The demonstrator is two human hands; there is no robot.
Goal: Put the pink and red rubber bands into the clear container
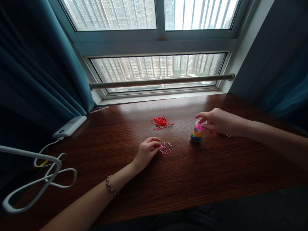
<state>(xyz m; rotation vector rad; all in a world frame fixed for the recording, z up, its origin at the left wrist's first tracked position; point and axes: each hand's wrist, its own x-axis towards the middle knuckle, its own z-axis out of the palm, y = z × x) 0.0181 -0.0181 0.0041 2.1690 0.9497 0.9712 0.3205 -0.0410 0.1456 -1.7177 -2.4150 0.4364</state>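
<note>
My left hand rests on the table, thumb and fingertips pinched together at a small pink pin shaped like a safety pin. Several more pink pins lie loose beside those fingertips. A pile of red pins sits a little farther back. To the right, a small clear jar stands on the table, filled in blue, yellow, greyish and pink layers. My right hand closes around its upper part, fingers curled over the mouth. Whether a pin is also between those fingers is hidden.
Below a window, the dark wooden table spreads out. A white power bank with a white cable occupies its left side. A small pale object lies under my right wrist. Blue curtains hang at the left.
</note>
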